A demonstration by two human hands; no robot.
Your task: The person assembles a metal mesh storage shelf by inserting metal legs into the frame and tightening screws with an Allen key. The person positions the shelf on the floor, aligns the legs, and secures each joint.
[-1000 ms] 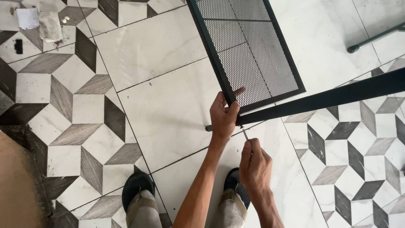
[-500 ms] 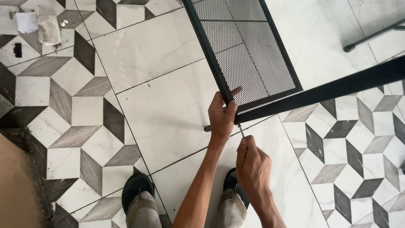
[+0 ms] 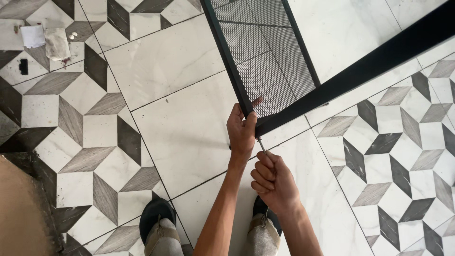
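Over the last second the view has drawn in closer and the two hands have come nearer each other: the right hand (image 3: 274, 182), which sat lower and further toward 5 o'clock, has moved up so that its knuckles now lie just below the left wrist. Its grip is a closed fist around a thin metal tool (image 3: 262, 145), seemingly a slim driver or key, whose shaft runs up toward 11 o'clock and meets the corner of the black mesh frame (image 3: 265, 52). The left hand (image 3: 241, 129) keeps its hold on that same corner, fingers wrapped over the frame's edge and the thumb lying on the mesh, where the frame joins a long black bar (image 3: 379, 57) that runs off toward 2 o'clock. To judge by this, the tool is now seated at the joint and the corner fastening is being worked, not merely approached. The frame hangs above the tiled floor (image 3: 175, 114), its corner at the middle of the view. Two dark shoes (image 3: 156, 218) stand at 6 o'clock, and scraps of paper (image 3: 45, 40) lie on the floor at 10 o'clock.
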